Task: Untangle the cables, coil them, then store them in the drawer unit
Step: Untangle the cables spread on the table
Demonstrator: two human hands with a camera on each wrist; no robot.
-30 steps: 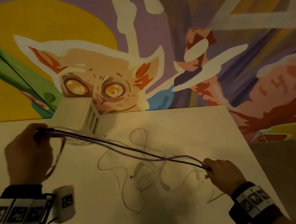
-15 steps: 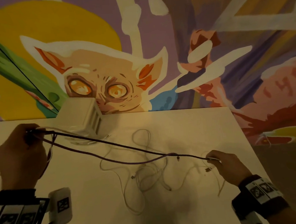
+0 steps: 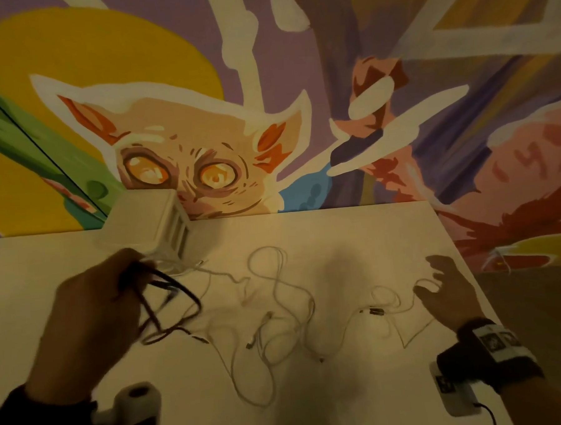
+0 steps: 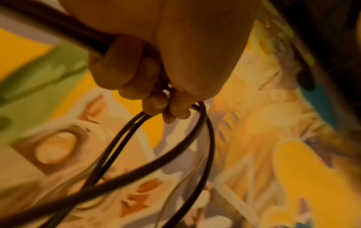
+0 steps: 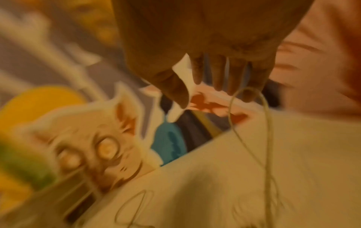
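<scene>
1. L hand [image 3: 92,306] is raised over the left part of the worktop [image 3: 355,234], fingers [image 4: 125,72] curled tight round the dark cable [image 3: 176,302].
2. Dark cable hangs from that fist in several loops; the lowest loop reaches the worktop just right of the hand, and one end lies on the surface by the pale tangle. Left wrist view shows approx. four dark strands leaving the fist, w/ a thin clear strand among them.
3. R hand [image 3: 446,293] is near the right edge of the worktop, fingers [image 5: 218,72] spread and straight, holding nothing.
4. Right wrist view: a loop of a white cable [image 5: 252,108] arches just below the fingertips; contact can't be told, pic is blurred.
5. White cables [image 3: 278,313] lie loose and tangled across the middle of the worktop, between the two hands, w/ small plugs showing here and there and a dark connector [image 3: 375,311] left of the R hand.
6. Drawer unit [image 3: 153,225] stands at the back left of the worktop against the wall, beyond the L hand; whether any drawer is open can't be told.
7. Painted mural [image 3: 205,157] w/ a wide-eyed cat face fills the wall behind.
8. Both wrists carry dark bands w/ white camera modules.
</scene>
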